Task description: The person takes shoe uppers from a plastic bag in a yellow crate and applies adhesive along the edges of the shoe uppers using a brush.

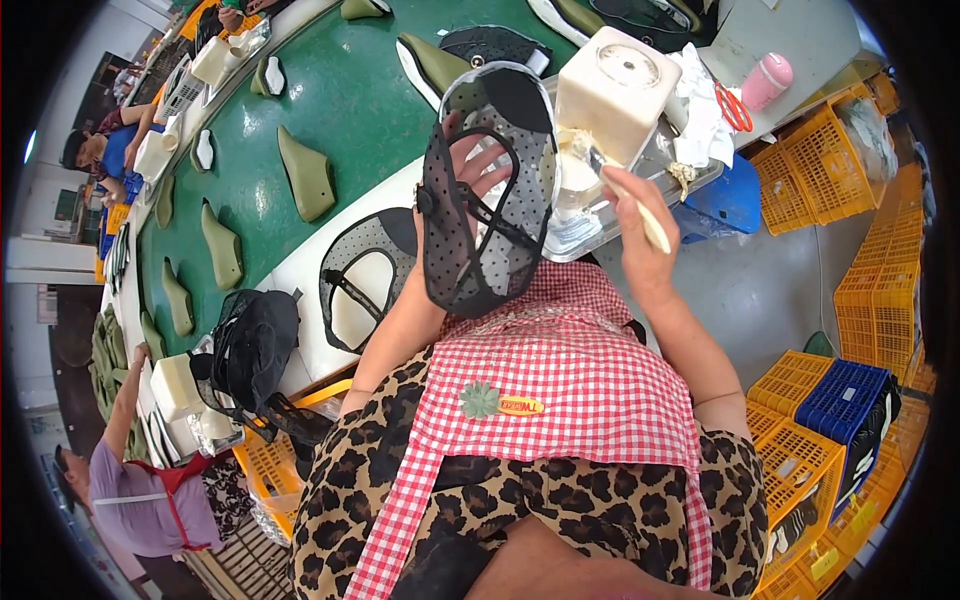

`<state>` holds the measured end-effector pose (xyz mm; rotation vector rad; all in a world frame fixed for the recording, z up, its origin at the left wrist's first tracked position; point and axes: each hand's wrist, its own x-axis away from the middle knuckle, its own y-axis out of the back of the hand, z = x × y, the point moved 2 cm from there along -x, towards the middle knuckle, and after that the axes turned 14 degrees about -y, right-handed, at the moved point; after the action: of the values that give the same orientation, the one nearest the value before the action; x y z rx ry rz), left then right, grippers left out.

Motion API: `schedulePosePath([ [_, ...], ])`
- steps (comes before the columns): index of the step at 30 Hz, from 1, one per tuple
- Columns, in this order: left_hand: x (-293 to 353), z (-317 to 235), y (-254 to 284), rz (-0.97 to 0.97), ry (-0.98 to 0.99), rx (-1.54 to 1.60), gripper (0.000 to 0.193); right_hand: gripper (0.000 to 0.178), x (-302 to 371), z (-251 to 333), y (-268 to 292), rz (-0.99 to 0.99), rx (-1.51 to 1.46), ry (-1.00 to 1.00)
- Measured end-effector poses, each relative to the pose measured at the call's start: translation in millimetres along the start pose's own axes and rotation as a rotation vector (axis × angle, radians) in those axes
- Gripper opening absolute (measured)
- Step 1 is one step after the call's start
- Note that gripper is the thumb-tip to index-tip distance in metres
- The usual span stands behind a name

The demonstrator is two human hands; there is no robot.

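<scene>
A black dotted mesh shoe upper (pixel 528 185) with a strap hangs upright in front of me. My left hand (pixel 474 165) holds it up from behind, its fingers showing through the opening and the sheer mesh. Between the fingers of my right hand (pixel 648 225) is a brush (pixel 624 183) with a cream handle. Its bristle end is at the open trough of a white, boxy glue container (pixel 612 85), where pale paste (pixel 575 160) coats the surface. Another dotted mesh upper (pixel 340 255) lies flat on the bench edge left of my left forearm.
Olive shoe lasts (pixel 305 175) stand along the green conveyor belt (pixel 370 120). Right of the container are white cloth (pixel 697 105), red-handled scissors (pixel 733 108) and a pink bottle (pixel 768 80). Yellow crates (pixel 820 155) stand at right. Black mesh pieces (pixel 255 340) pile up left. Other people work leftward.
</scene>
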<state>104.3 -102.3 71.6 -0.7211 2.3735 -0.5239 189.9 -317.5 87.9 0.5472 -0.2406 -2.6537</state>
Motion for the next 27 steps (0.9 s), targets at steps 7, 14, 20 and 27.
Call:
schedulePosePath([
  [7,5,8,14,0.14,0.093,0.09,0.067,0.022,-22,8,6,0.03,-0.075,-0.069],
  [14,4,9,20,0.157,0.104,0.115,0.068,0.026,-1,-17,10,0.204,-0.283,-0.453],
  [20,-1,8,15,-0.007,0.0,0.075,0.064,0.03,28,-19,4,0.253,-0.189,-0.387],
  [27,4,2,-8,-0.112,-0.083,0.073,0.059,0.026,34,-22,-26,0.175,-0.245,-0.198],
])
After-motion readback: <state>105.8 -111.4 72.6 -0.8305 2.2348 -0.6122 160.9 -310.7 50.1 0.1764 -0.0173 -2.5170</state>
